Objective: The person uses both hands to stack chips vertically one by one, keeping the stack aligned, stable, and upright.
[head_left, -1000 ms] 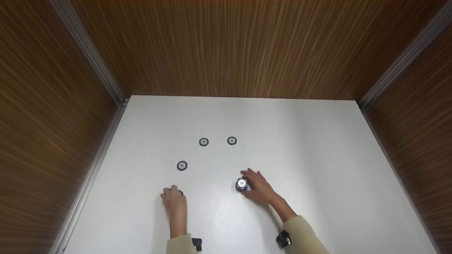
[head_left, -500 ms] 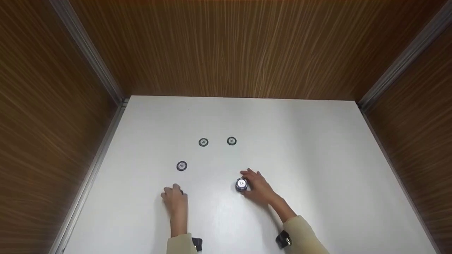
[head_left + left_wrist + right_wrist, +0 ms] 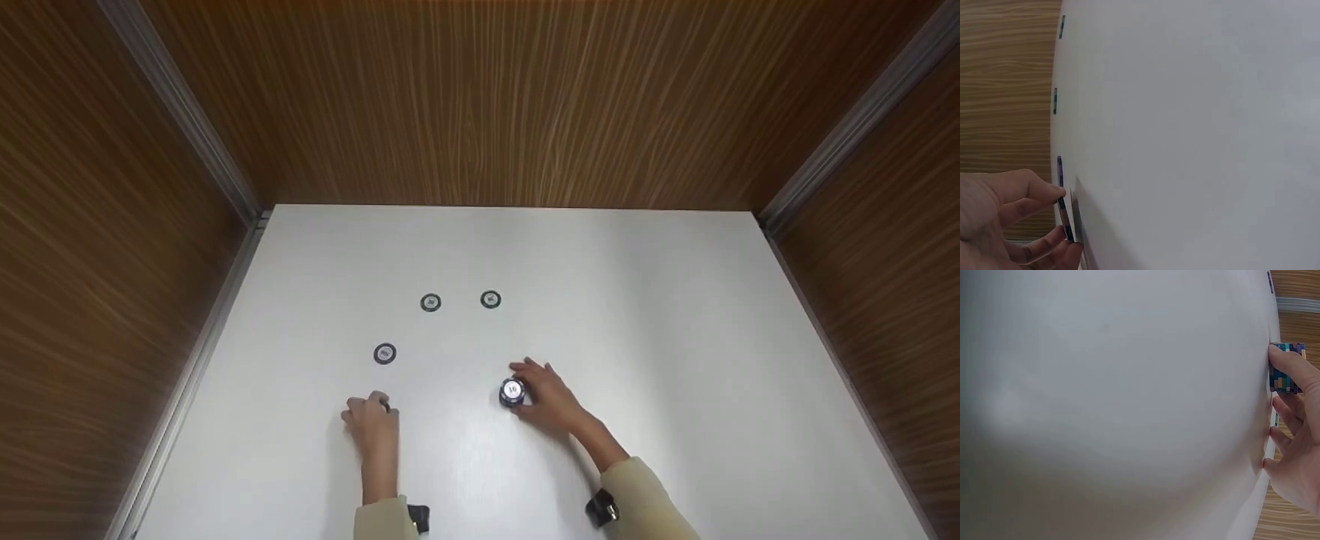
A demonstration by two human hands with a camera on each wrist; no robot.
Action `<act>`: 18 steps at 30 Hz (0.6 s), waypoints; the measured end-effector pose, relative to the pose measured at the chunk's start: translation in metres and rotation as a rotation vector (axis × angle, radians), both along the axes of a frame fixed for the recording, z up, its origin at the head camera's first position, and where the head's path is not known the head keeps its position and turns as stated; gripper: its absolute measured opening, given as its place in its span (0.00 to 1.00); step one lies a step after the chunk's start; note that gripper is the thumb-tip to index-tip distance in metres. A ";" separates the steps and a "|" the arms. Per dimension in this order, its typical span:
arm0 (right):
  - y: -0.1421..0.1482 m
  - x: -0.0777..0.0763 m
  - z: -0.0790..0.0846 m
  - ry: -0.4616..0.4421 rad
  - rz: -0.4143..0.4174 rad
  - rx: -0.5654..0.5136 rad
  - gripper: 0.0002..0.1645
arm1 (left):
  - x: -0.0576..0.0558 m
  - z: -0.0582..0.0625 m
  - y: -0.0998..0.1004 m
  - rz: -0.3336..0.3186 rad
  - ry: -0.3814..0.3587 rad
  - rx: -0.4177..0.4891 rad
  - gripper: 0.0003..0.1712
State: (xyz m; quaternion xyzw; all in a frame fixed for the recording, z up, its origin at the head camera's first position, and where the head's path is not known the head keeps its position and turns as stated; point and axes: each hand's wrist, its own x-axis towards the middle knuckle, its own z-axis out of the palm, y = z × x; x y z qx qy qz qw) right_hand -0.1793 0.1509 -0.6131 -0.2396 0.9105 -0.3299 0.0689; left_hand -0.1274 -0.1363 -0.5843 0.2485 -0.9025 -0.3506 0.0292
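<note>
Between thumb and fingertips my left hand (image 3: 371,427) pinches a single poker chip (image 3: 1065,218), held by its edges close over the white table. In the head view my fingers hide most of that chip. To the right, my right hand (image 3: 551,401) grips a stack of poker chips (image 3: 512,391), thumb on one side and fingers on the other; the top chip reads 10. The right wrist view shows the stack's layered edges (image 3: 1287,368) in blue, purple and tan. Ahead of my left hand lies one flat chip (image 3: 385,353).
Two more flat chips, a left one (image 3: 430,302) and a right one (image 3: 490,299), lie farther back on the white table (image 3: 637,315). Brown wood-grain panels (image 3: 480,105) wall in the back and both sides. Dark wrist cameras (image 3: 602,509) sit at the sleeves.
My left hand's fingers have shifted very slightly around the single chip. The right hand and the stack stay in place, and the flat chips lie as before.
</note>
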 end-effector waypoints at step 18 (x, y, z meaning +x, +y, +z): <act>0.000 0.001 0.002 0.005 0.003 0.009 0.32 | -0.002 0.005 -0.005 -0.040 -0.034 0.015 0.13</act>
